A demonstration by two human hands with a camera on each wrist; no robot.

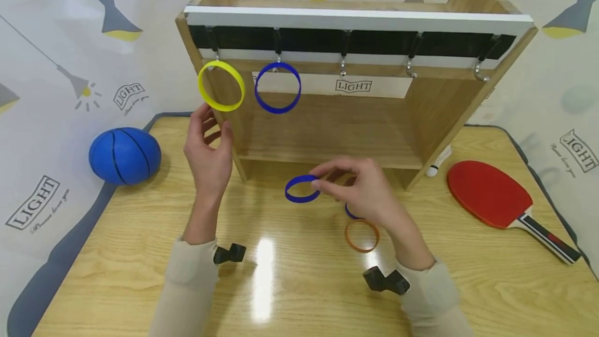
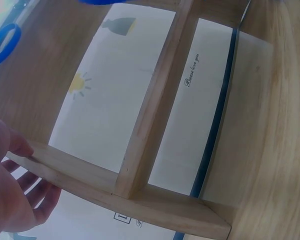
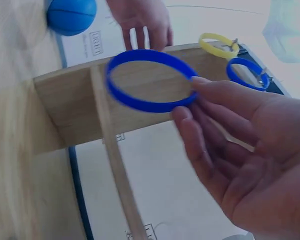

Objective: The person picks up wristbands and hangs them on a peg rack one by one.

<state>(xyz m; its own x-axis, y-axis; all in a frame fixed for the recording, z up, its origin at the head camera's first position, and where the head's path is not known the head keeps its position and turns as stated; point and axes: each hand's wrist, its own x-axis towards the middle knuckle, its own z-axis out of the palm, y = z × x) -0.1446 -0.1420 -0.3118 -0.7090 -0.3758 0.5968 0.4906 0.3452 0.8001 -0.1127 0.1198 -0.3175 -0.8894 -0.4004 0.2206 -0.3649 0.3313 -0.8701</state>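
My right hand (image 1: 367,189) pinches a blue wristband (image 3: 140,105) between thumb and fingertips, holding it above the table in front of the wooden rack (image 1: 327,124). My left hand (image 1: 208,157) holds the front edge of the rack's left side panel (image 2: 80,187), thumb on the inner side, fingers outside. A yellow wristband (image 1: 224,108) hangs on the leftmost hook, and another blue wristband (image 1: 279,111) on the hook beside it. Beneath my right hand, an orange wristband (image 1: 362,249) lies on the table near a further blue wristband (image 1: 352,214), which the hand partly hides.
Three hooks (image 1: 343,66) to the right carry nothing. A blue ball (image 1: 125,156) sits on the table (image 1: 140,259) at left. On the right lie a red table tennis paddle (image 1: 489,191) and a small white object (image 1: 435,165) beside the rack.
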